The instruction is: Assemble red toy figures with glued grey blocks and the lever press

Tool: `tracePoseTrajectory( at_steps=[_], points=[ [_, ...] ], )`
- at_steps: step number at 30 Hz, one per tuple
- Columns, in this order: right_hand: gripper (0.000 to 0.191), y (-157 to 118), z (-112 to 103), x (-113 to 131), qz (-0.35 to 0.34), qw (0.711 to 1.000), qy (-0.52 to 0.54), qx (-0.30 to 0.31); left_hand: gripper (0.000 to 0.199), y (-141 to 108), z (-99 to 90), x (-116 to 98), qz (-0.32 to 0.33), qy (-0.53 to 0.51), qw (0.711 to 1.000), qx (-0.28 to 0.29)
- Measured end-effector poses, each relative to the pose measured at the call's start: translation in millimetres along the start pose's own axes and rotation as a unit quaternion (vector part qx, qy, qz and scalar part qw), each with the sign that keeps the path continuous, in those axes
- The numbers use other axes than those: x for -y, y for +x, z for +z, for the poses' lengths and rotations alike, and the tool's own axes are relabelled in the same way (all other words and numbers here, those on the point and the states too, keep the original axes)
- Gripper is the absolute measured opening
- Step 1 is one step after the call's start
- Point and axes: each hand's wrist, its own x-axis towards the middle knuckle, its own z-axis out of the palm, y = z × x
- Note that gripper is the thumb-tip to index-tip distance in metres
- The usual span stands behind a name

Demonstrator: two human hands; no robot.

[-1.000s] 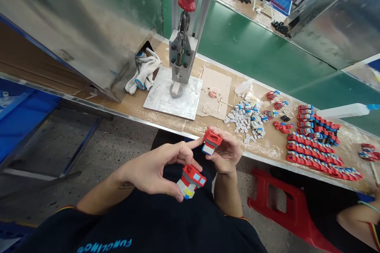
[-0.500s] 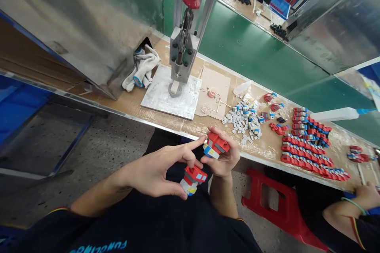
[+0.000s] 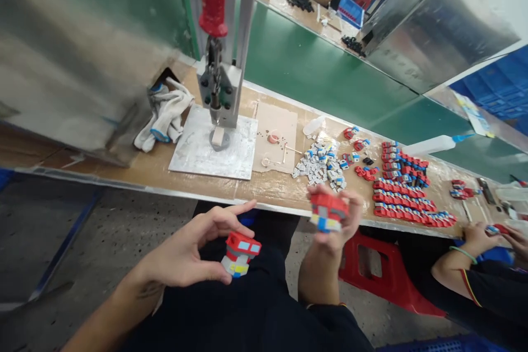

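Between the thumb and fingers of my left hand (image 3: pixel 193 250) is a red toy robot torso (image 3: pixel 241 253) with light-blue window panels and a white, yellow and blue lower part. My right hand (image 3: pixel 340 225), blurred by motion, grips a second red torso (image 3: pixel 328 212) of the same kind near the bench's front edge. Beyond it lies a loose pile of small grey-white parts (image 3: pixel 319 168). Several more red and blue torsos (image 3: pixel 406 201) stand in rows to the right on the bench.
A hand press (image 3: pixel 216 66) with a red handle rises over a metal plate (image 3: pixel 193 154). White gloves (image 3: pixel 167 110) lie left of it, cardboard (image 3: pixel 268 159) right. A plastic bottle (image 3: pixel 431 144) lies behind the rows. A red stool (image 3: pixel 379 280) and a co-worker's hands (image 3: pixel 480 242) are at right.
My hands have moved apart: the right one went rightward with its torso, the left one leftward with the other. The camera view has shifted to the right.
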Motion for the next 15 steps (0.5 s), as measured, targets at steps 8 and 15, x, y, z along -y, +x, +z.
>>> tracePoseTrajectory(
  at_steps=[8,15],
  points=[
    [0.039,148.0,-141.1,-72.4,0.162,0.951,-0.223,-0.141,0.067,-6.3,-29.2,24.4,-0.082,-0.091,0.983,-0.139],
    [0.026,267.2,-125.1,-208.7,0.437,0.839,-0.319,-0.062,0.062,-4.1,-23.5,12.5,-0.161,-0.056,0.958,-0.230]
  ],
)
